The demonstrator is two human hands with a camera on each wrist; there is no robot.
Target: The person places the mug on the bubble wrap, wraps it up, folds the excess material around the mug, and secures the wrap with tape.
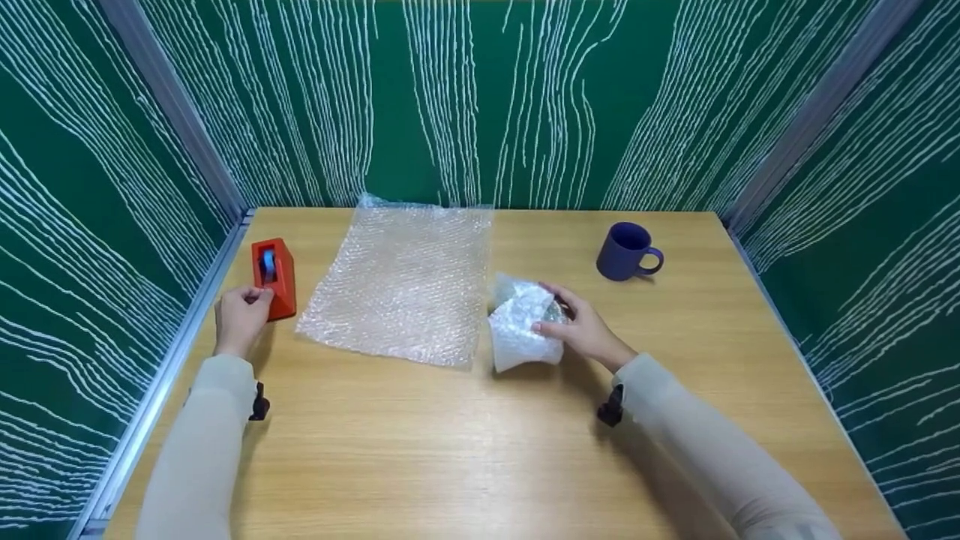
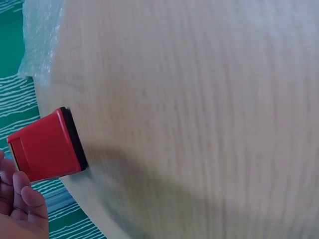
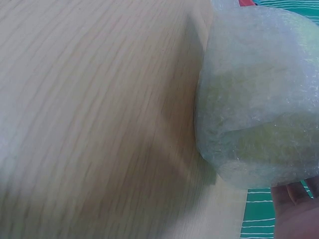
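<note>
Enclosing the scene, green walls [image 1: 394, 112] streaked with wavy white lines stand behind and beside a wooden table [image 1: 412, 450]. A clear sheet of bubble wrap [image 1: 409, 285] lies flat near the table's back edge, left of centre. Just beside its right edge sits a bundle [image 1: 523, 326] rolled in the same kind of wrap, a greenish patch showing through the layers. The right hand [image 1: 589, 330] grips the bundle from its right side, thumb toward the near face and fingers across the far one. On the table's left lies a red tape dispenser [image 1: 283, 281]. The left hand [image 1: 244, 319] reaches its near end, fingertips drawn close together; whether they pinch any tape, I cannot tell. A dark blue mug [image 1: 619, 259] stands upright at back right, handle pointing right. Smallest, a blue tape roll [image 1: 268, 262] sits in the dispenser.
</note>
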